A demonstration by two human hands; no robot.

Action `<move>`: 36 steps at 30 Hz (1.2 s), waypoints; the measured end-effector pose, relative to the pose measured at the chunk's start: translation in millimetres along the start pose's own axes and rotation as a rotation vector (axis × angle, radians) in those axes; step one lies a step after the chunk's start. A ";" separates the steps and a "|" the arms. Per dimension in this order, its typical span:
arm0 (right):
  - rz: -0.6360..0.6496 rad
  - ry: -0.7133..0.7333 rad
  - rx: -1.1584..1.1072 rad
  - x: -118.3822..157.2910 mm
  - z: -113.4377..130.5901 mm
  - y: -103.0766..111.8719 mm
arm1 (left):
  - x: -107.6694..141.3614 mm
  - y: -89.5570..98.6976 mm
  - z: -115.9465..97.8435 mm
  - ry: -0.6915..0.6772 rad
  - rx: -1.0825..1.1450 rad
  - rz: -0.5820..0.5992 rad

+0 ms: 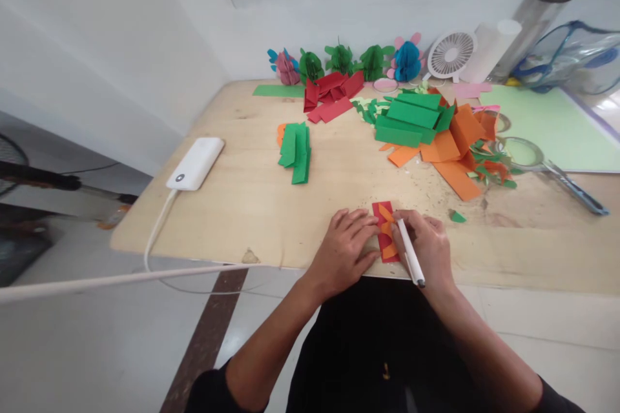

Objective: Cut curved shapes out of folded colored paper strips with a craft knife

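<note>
A small red paper strip (380,251) lies near the table's front edge, with an orange paper cut-out (386,228) on top of it. My left hand (343,248) rests flat with its fingers stretched out, their tips at the strip's left edge. In my right hand (429,248) is a white pen (409,250), its dark end pointing back towards me. The right fingertips touch the orange cut-out's right side. The pen's writing tip is hidden by the fingers or too small to see.
Folded green paper (295,150) lies left of centre, red paper strips (332,93) behind it. Green strips (411,117) and orange paper (462,135) are heaped at right, near a utility knife (578,187). A white power bank (196,163) trails a cable. Paper figures (340,59) and a fan (453,55) line the wall.
</note>
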State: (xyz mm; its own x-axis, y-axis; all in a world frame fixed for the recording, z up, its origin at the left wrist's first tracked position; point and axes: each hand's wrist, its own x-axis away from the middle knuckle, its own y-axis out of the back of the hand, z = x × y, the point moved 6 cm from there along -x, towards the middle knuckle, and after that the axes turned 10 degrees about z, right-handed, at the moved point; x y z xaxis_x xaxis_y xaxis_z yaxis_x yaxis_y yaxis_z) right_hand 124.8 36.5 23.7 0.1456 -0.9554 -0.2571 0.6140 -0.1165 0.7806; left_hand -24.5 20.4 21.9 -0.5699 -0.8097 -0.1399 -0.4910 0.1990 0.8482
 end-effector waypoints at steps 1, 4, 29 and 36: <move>-0.001 0.016 0.023 0.2 1.2 0.2 | 0.3 0.2 -0.4 -0.003 -0.003 -0.002; 0.005 0.091 0.080 1.7 5.6 3.3 | 1.4 0.3 -0.7 -0.011 -0.003 -0.002; 0.175 0.371 0.101 19.3 12.5 17.4 | 0.5 0.5 4.7 0.020 0.078 0.027; 0.168 0.366 0.107 19.8 13.3 16.7 | -0.8 -0.4 5.3 0.034 0.072 0.030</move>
State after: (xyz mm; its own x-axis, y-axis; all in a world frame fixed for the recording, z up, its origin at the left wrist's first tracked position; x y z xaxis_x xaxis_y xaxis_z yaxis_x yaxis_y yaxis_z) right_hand 127.6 12.0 39.2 0.5149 -0.8061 -0.2918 0.4770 -0.0134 0.8788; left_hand -27.4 23.9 19.0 -0.5633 -0.8206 -0.0963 -0.5203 0.2617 0.8129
